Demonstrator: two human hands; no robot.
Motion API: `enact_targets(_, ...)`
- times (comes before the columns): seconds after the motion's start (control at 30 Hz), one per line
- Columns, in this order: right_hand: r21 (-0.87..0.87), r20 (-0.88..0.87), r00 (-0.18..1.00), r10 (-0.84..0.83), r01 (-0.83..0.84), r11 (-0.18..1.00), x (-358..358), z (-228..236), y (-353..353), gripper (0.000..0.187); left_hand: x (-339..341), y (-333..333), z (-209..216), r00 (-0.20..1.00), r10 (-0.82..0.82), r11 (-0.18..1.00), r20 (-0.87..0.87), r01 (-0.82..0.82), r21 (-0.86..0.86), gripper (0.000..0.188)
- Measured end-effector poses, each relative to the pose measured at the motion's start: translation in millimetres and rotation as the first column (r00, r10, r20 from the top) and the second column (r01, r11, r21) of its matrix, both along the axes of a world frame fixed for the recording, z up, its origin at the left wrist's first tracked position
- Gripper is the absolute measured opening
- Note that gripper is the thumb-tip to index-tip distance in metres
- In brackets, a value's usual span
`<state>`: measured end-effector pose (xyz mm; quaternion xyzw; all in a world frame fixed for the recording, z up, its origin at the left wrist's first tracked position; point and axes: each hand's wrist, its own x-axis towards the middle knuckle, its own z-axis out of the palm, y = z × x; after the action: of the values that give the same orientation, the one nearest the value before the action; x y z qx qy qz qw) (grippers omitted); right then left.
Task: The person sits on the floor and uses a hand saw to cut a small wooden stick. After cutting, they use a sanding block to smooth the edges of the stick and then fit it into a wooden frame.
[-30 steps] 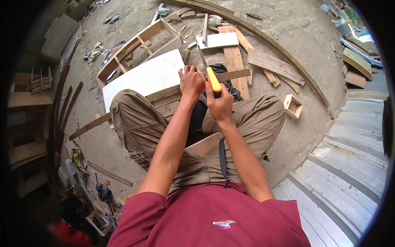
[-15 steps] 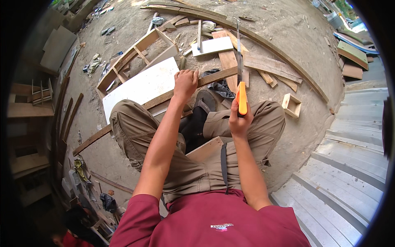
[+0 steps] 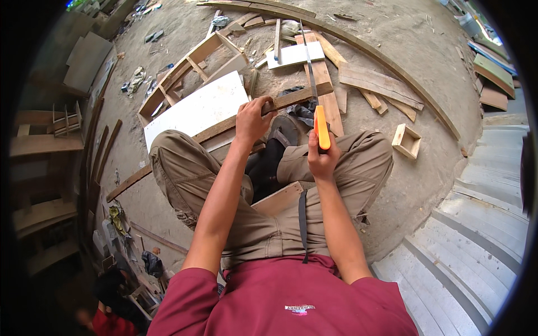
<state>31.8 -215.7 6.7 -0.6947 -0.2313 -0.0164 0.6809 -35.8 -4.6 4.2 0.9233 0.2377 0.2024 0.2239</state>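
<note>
My left hand [image 3: 255, 119] is wrapped over a long wooden strip [image 3: 216, 128], which runs slantwise from beside my left knee to a free end right of the middle. In my right hand [image 3: 323, 155] is the yellow-orange handle of a handsaw [image 3: 321, 127]. Its thin blade points away from me and crosses the strip near that right end. Whether the teeth have cut into the wood cannot be made out. A white board [image 3: 197, 105] lies just beyond the strip on the left. My sandalled foot [image 3: 287, 130] is under the strip, between the two hands.
An open wooden frame [image 3: 196, 66] lies past the white board. Loose planks [image 3: 381, 85] and a small wooden box [image 3: 407, 141] are at the right. Corrugated metal sheets [image 3: 448, 246] cover the lower right. A person in red [image 3: 112, 322] is at the lower left.
The saw has tilted, its tip swinging left, and its handle has come slightly left and nearer me. My left hand still grips the strip. The whole view has shifted a little.
</note>
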Motion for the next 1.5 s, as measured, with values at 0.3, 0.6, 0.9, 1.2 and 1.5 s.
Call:
enact_targets(0.3,-0.002,0.034,0.999,0.015,-0.015,1.000,2.0,-2.2,-4.2,0.022,7.8,23.8,18.8,0.984,-0.078,0.982,-0.163,0.048,-0.181,0.037)
enact_targets(0.6,-0.080,0.124,0.992,0.032,-0.022,0.997,-3.4,3.0,-3.2,0.021,12.3,49.0,12.2,0.971,-0.147,0.981,-0.190,0.120,-0.150,0.042)
enact_targets(0.9,-0.097,0.112,0.992,0.064,-0.053,0.994,-7.4,-1.1,5.0,0.022,18.7,68.5,11.4,0.960,-0.270,0.932,-0.072,0.241,-0.271,0.045)
enact_targets(1.2,-0.181,0.175,0.979,0.099,-0.067,0.981,-6.3,-5.2,0.0,0.020,33.1,85.5,5.5,0.923,-0.280,0.917,-0.262,0.177,-0.357,0.043)
enact_targets(1.5,-0.198,0.128,0.984,0.125,-0.098,0.975,-6.6,-4.6,6.2,0.022,27.1,70.9,1.5,0.993,-0.091,0.990,0.075,0.098,-0.101,0.044)
